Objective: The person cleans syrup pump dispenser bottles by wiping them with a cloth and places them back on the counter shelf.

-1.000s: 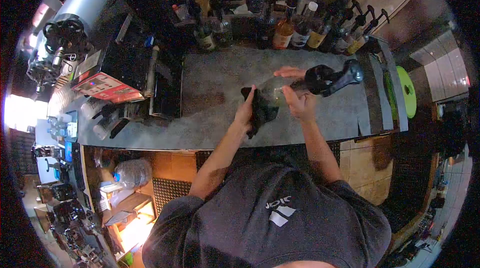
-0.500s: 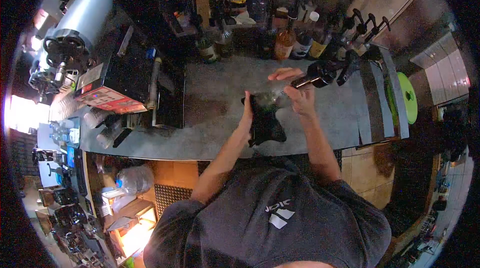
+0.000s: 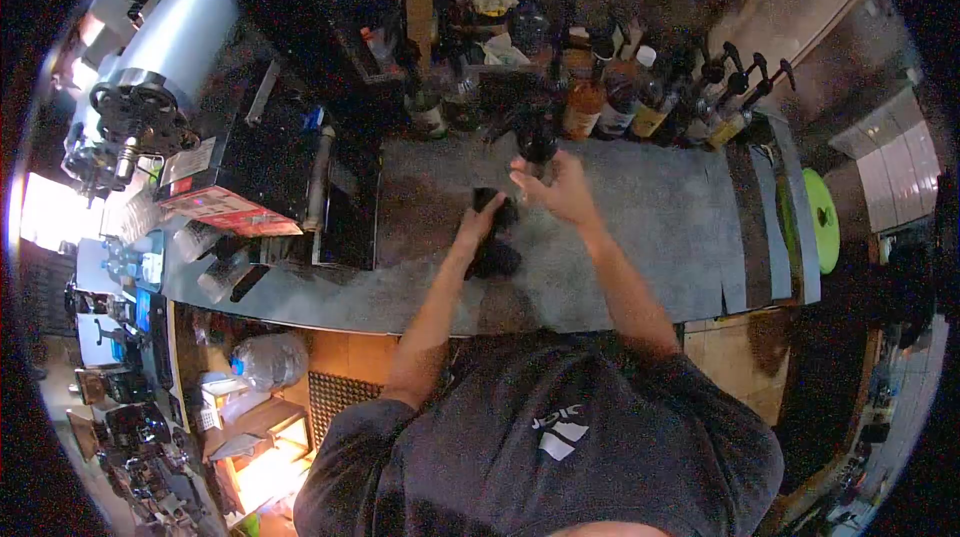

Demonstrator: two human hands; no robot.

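Note:
My left hand [image 3: 478,225] is wrapped round a dark black object [image 3: 492,259] above the grey counter [image 3: 660,237]. Its kind is hard to make out; dark parts show above and below my fingers. To the right and slightly farther away, my right hand [image 3: 562,194] is closed on the lower end of a black handheld device [image 3: 537,142]. The device has a rounded body and stands out beyond my fingers, towards the bottles at the back. Motion and dim light blur its details. The two hands are close together but apart.
Several bottles, an amber one [image 3: 582,112] among them, line the counter's back edge, with pump-top bottles [image 3: 735,102] farther right. A black box-like machine [image 3: 240,172] stands at left near clear cups [image 3: 220,277]. A green round lid [image 3: 822,222] is at the right end.
My right hand has swung left with the black device, which now points away from me. My left hand has shifted slightly left and down, and the black object in it looks narrower.

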